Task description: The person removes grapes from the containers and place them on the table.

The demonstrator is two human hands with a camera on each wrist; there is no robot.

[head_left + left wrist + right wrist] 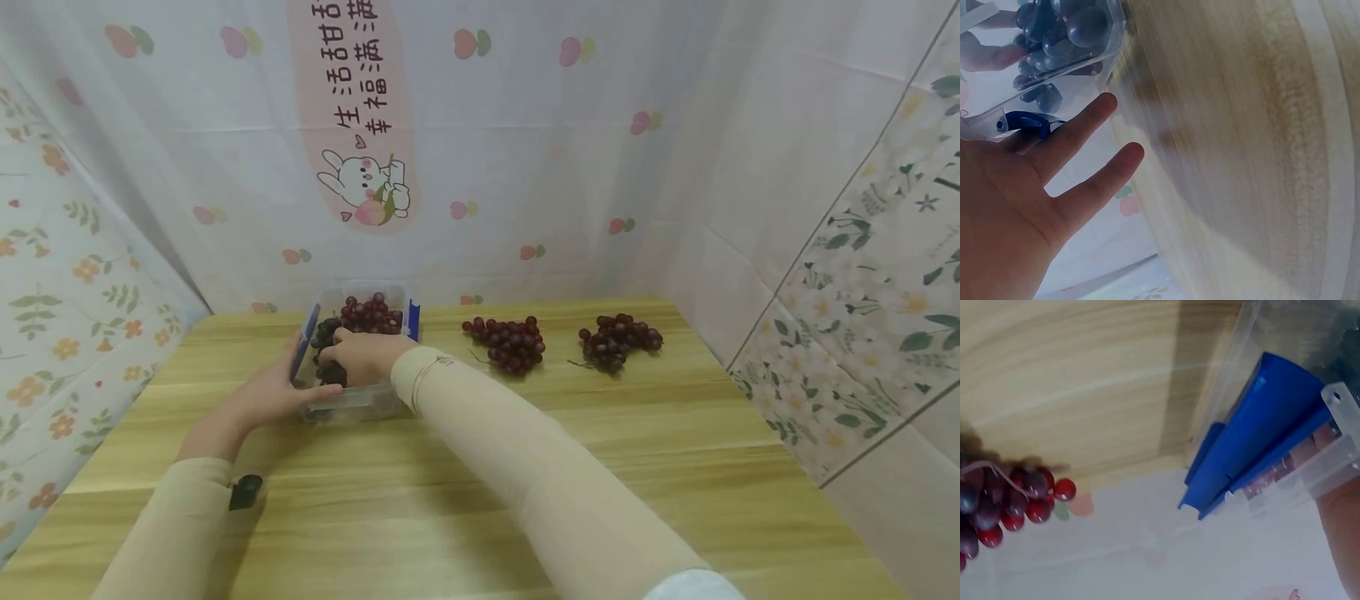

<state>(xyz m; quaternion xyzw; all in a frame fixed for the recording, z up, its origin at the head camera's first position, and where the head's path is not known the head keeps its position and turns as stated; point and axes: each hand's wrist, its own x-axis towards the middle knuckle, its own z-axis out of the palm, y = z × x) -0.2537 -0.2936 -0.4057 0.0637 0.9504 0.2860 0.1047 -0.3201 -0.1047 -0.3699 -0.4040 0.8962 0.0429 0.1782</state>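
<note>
A clear plastic box [367, 404] with blue side latches stands at the back left of the table. Inside it lie a bunch of dark grapes [326, 333] on the left and a bunch of red grapes [371, 312] towards the back. My right hand [363, 357] reaches in over the right side, its fingers bent round the dark bunch; the box wall and latch hide most of it in the right wrist view. Against the box's left side rests my left hand [273, 392], fingers straight and spread beside the raised blue latch [305, 342], thumb along the front.
Two more bunches of red grapes lie on the wooden table [420, 500] right of the box: a nearer bunch [513, 343] and a farther bunch [618, 337]. The right blue latch [1260, 425] sticks outward. A printed curtain [480, 167] hangs behind the table.
</note>
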